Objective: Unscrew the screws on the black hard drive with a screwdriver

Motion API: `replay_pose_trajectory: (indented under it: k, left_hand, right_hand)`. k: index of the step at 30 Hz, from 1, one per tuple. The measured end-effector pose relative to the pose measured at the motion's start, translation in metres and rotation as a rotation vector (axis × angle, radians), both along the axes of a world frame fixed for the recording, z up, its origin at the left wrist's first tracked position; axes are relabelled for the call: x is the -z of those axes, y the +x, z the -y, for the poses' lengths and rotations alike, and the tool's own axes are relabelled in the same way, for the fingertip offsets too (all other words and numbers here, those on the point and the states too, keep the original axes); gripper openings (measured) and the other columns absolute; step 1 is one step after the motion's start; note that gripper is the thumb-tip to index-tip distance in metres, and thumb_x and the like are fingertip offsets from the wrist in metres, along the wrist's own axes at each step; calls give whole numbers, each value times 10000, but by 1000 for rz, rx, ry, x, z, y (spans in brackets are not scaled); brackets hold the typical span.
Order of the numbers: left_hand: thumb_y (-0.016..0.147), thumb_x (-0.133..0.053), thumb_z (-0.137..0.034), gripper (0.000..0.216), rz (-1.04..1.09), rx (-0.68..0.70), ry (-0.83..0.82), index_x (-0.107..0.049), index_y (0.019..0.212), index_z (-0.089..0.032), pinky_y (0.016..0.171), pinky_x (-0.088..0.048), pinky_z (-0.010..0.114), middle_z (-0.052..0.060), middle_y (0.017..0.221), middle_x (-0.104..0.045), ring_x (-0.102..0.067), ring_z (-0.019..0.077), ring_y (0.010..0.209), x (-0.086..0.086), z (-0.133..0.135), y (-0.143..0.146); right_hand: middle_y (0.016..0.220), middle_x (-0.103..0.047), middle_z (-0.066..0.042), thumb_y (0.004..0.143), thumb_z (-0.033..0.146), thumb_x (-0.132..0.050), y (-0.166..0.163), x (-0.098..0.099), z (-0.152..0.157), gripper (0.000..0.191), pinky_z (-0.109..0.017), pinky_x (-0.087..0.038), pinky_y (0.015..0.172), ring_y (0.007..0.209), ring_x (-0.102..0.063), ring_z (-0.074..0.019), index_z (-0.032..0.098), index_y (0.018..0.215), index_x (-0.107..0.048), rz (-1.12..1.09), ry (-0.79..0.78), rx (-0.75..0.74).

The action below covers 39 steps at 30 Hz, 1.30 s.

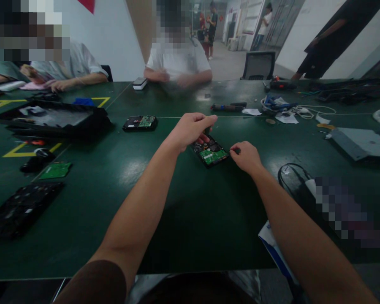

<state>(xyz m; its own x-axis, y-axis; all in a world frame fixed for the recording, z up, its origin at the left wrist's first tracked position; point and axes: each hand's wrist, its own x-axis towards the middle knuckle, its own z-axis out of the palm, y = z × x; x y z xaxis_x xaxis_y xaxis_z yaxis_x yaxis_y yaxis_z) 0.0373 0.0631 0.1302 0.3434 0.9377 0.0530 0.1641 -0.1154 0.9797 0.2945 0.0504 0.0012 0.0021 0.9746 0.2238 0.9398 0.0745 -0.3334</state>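
A black hard drive (211, 154) with a green circuit board facing up lies on the dark green table (152, 198) in front of me. My left hand (190, 130) hovers over its far end, fingers curled round a small dark tool whose tip points down at the drive. My right hand (245, 157) rests at the drive's right edge with thumb and forefinger pinched together on something too small to make out.
A second hard drive (140, 123) lies further back left. A loose green board (55, 170) and a black keyboard-like panel (22, 207) lie at the left. Cables and papers (281, 107) sit back right, a grey metal case (361, 142) at the right. Two people sit across the table.
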Motion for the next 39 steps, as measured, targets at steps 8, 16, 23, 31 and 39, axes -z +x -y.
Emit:
replay_pose_trajectory:
  k: [8, 16, 23, 31, 39]
  left_hand:
    - [1029, -669, -389, 290, -20, 37, 16, -696, 869, -149, 501, -449, 206, 57, 921, -729, -642, 61, 554, 4, 0, 3]
    - [1035, -681, -380, 296, -2, 59, 9, -699, 863, -140, 512, -447, 235, 64, 908, -714, -648, 72, 545, 2, 2, 2]
    - [1052, -660, -365, 303, -4, 90, -6, -683, 838, -152, 509, -442, 234, 49, 887, -707, -640, 68, 544, 1, 3, 2]
    - [1048, -668, -370, 300, 0, 80, -29, -684, 846, -148, 510, -439, 221, 58, 863, -712, -630, 67, 534, 2, 2, 2]
    - [1028, -686, -389, 307, 2, 73, -25, -680, 845, -143, 506, -446, 202, 45, 826, -702, -632, 75, 539, 1, 2, 0]
  right_hand:
    - [1127, -684, -143, 991, 288, -633, -5, -4, 3, 169, -455, -533, 938, 1035, -659, -285, 177, 993, -760, 22, -16, 23]
    - [1181, -664, -137, 1012, 275, -603, -4, -6, 6, 169, -465, -549, 897, 967, -667, -269, 192, 1033, -749, 54, -38, 37]
    - [1152, -653, -154, 999, 261, -582, -8, -7, 9, 150, -464, -554, 882, 949, -668, -278, 177, 988, -705, 54, -32, 56]
    - [1186, -644, -175, 986, 243, -580, -26, -18, 15, 108, -494, -519, 1040, 1180, -619, -322, 194, 991, -676, -114, 350, -112]
    - [1457, -591, -137, 966, 267, -646, -75, -17, 38, 73, -593, -402, 1134, 1435, -445, -373, 242, 960, -713, -84, 242, -345]
